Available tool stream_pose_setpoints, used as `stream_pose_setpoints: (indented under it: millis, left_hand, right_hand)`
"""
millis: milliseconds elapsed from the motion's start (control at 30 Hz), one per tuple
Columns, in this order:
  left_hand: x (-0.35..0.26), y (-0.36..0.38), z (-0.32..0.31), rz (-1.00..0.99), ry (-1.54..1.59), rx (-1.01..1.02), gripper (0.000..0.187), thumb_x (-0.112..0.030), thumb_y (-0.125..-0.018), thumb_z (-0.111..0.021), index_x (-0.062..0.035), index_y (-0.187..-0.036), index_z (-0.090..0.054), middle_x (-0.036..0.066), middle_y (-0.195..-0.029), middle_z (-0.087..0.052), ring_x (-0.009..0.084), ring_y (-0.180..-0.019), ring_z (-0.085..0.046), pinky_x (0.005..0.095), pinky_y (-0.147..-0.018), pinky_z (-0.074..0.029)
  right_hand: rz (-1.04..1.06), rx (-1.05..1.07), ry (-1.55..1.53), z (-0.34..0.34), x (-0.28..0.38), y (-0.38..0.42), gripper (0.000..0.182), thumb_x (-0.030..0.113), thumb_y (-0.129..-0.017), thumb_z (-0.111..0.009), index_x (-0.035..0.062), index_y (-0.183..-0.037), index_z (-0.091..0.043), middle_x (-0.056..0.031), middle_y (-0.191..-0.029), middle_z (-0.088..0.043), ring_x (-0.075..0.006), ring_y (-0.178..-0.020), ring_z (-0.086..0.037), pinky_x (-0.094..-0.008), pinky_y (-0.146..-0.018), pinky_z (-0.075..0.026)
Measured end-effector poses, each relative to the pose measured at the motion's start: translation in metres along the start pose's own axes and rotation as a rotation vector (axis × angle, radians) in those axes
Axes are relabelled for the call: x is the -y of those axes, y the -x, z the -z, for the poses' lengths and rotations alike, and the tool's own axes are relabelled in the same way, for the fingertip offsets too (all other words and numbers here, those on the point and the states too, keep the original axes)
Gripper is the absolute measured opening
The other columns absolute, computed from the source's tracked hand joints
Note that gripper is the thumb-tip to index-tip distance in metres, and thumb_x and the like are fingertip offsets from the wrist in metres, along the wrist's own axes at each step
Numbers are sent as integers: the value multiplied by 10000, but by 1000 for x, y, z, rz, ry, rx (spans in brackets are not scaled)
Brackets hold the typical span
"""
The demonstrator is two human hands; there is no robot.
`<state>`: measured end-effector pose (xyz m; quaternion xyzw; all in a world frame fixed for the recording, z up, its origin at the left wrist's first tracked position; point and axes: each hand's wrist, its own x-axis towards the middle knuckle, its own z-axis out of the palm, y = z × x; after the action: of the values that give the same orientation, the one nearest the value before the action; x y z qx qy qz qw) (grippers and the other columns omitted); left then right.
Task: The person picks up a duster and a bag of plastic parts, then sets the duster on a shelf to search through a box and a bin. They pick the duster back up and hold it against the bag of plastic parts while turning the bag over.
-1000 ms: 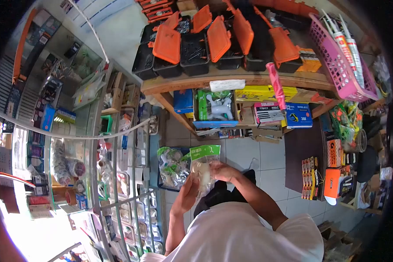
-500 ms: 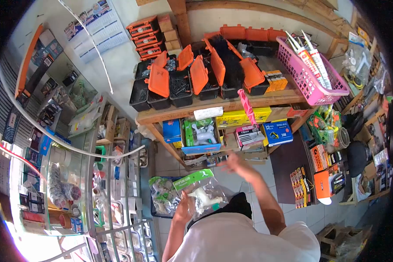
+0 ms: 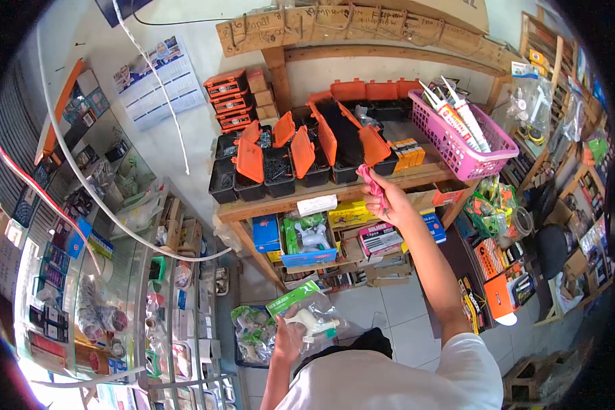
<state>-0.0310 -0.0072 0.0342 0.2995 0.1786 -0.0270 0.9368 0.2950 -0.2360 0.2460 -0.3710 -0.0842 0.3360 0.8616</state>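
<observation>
My left hand [image 3: 287, 339], fingers closed, holds a clear plastic packet [image 3: 326, 311] with a green header card, low in front of my body. Inside it shows a white plastic tap [image 3: 312, 322] with a green part at one end. My right hand [image 3: 391, 200] is raised to the front edge of the wooden shelf [image 3: 266, 205], its fingers wrapped round a pink strip [image 3: 364, 173] that hangs there. Part of the strip is hidden by the fingers. Beside my left hand, a dark tray [image 3: 251, 363] holds more green-topped packets [image 3: 254, 331].
Black bins with orange lids [image 3: 250, 158] hold screws on the shelf. A pink basket [image 3: 458, 160] with sealant tubes stands to their right. Below is a blue box [image 3: 309, 258] of packets. A glass display case [image 3: 126, 301] lines the left; a white cable [image 3: 102, 195] hangs across.
My right hand has reached up and forward and taken hold of the hanging pink strip. My left hand still holds the packet. The view has tilted up a little.
</observation>
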Motion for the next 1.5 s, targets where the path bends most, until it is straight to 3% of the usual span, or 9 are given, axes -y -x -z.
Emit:
stream_pose_setpoints:
  millis: [433,567,767,1000,1133,1267,1300,1367,1500]
  left_hand:
    - [-16,-20,3,-213,404,-43,590,-574,-943,-347,-146,-1346,-407,121,-1199,-548,386,-1128,-525,707,-935,-361]
    - [-29,-73,79,-374,437,378,553,-517,-982,-308,-134,-1372,-395,99,-1192,-557,285,-1123,-541,552,-961,-433]
    - [-97,-72,-25,-485,165,60,700,-590,-952,-293,-83,-1434,-322,82,-1347,-489,214,-1166,-516,394,-974,-447]
    - [-88,-69,-22,-343,-130,-161,554,-670,-921,-253,-172,-805,-466,-77,-635,-335,75,-558,-361,257,-505,-301]
    - [-67,-83,-19,-488,-203,-309,581,-692,-900,-283,-149,-813,-472,-67,-664,-324,77,-597,-342,275,-531,-287]
    - [-51,-118,90,-251,284,717,711,-669,-903,-308,-74,-1227,-520,43,-1094,-591,172,-973,-562,312,-881,-432]
    - [-56,-105,62,-249,284,721,711,-669,-903,-308,-74,-1227,-520,43,-1094,-591,172,-973,-562,312,-881,-432]
    - [-72,-65,-16,-360,-13,-79,614,-588,-956,-300,-100,-1260,-515,78,-1128,-590,226,-1084,-528,376,-998,-383]
    - [-66,-82,27,-309,180,96,631,-587,-962,-252,-98,-1270,-505,72,-1111,-580,215,-1037,-534,369,-971,-408]
  right_hand:
    - [74,26,211,4,-112,148,406,406,-938,-540,114,-1217,-490,-23,-690,-481,-88,-471,-412,-225,-439,-340]
    - [18,-1,537,19,-145,191,381,372,-953,-536,96,-1215,-520,8,-696,-473,-51,-487,-362,-198,-453,-301]
    - [-281,12,873,38,-190,232,380,248,-982,-504,79,-1322,-518,36,-708,-490,-30,-570,-385,-182,-504,-315]
    - [-146,-64,876,31,-221,234,427,163,-974,-510,82,-1389,-447,37,-721,-494,-44,-618,-408,-193,-548,-357]
    - [-84,45,948,35,-222,234,416,158,-975,-509,70,-1378,-458,44,-725,-480,-47,-631,-406,-192,-569,-359]
    - [-133,-144,817,36,-225,232,404,170,-976,-513,72,-1366,-475,51,-725,-472,-47,-632,-399,-193,-575,-357]
    - [-158,-79,844,28,-216,232,404,172,-976,-514,80,-1368,-475,53,-720,-469,-48,-631,-396,-194,-572,-354]
    - [-186,-11,873,25,-211,231,405,174,-976,-516,87,-1369,-476,55,-716,-465,-49,-629,-393,-195,-569,-351]
    - [-166,-84,836,30,-215,229,407,182,-969,-534,95,-1363,-484,46,-731,-495,-48,-641,-404,-193,-580,-355]
